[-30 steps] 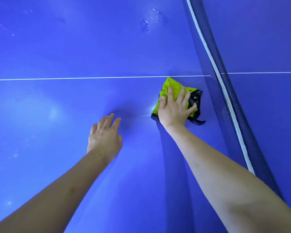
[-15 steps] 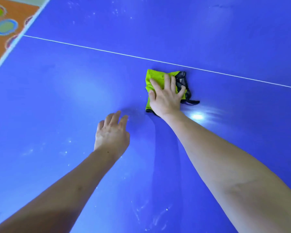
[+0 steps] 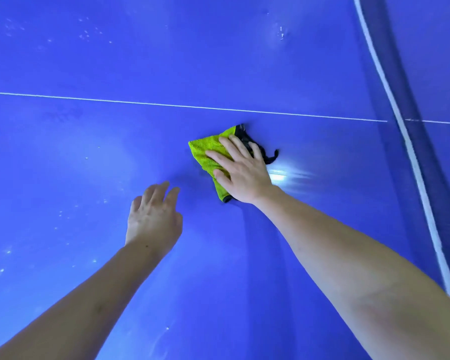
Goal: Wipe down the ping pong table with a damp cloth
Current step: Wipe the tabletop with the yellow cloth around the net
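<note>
a folded lime cloth (image 3: 205, 157) is pressed flat under the right hand (image 3: 240, 170); the left hand (image 3: 152, 219) is held open, the net (image 3: 413, 152) lying beyond the right hand.

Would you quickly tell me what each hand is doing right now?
Left hand: open, holding nothing.
Right hand: open, fingers flat, pressing the green cloth.

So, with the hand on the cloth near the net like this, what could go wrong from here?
1. The right hand presses the green cloth with flat fingers only, so it may bunch or slip out.
2. A loose black strand trails toward the net and might snag if the wiping goes that way.
3. White specks lie beyond the white line; they could be missed.
</note>
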`<action>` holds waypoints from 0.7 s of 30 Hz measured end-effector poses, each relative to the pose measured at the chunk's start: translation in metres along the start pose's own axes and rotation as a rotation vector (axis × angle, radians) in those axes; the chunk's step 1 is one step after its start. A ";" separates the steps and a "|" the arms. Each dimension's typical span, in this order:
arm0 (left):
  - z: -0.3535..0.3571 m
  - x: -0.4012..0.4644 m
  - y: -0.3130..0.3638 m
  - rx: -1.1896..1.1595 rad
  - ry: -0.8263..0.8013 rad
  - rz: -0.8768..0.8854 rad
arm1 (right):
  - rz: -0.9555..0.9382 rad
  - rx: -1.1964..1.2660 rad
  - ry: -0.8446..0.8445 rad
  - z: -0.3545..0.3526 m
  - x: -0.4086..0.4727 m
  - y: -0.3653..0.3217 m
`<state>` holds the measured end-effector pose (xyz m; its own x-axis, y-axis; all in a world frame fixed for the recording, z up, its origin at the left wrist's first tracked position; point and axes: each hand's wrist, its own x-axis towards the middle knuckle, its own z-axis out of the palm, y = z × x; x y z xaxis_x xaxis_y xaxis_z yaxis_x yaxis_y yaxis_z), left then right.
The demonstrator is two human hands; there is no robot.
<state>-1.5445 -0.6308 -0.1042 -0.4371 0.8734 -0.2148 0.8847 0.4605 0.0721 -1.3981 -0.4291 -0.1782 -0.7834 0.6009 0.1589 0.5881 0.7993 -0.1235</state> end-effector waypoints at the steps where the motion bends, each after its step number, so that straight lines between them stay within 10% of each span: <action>1: 0.000 0.005 0.025 0.006 -0.006 0.028 | 0.033 -0.004 -0.002 -0.006 -0.012 0.024; 12: 0.023 0.010 0.278 0.048 -0.082 0.359 | 0.567 -0.014 -0.014 -0.063 -0.164 0.262; 21: 0.032 -0.002 0.299 0.075 -0.094 0.429 | 0.804 -0.038 0.012 -0.062 -0.213 0.231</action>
<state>-1.2738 -0.5000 -0.1132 -0.0146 0.9632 -0.2685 0.9937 0.0439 0.1034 -1.0828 -0.3728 -0.1798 -0.1154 0.9923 0.0458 0.9777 0.1216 -0.1711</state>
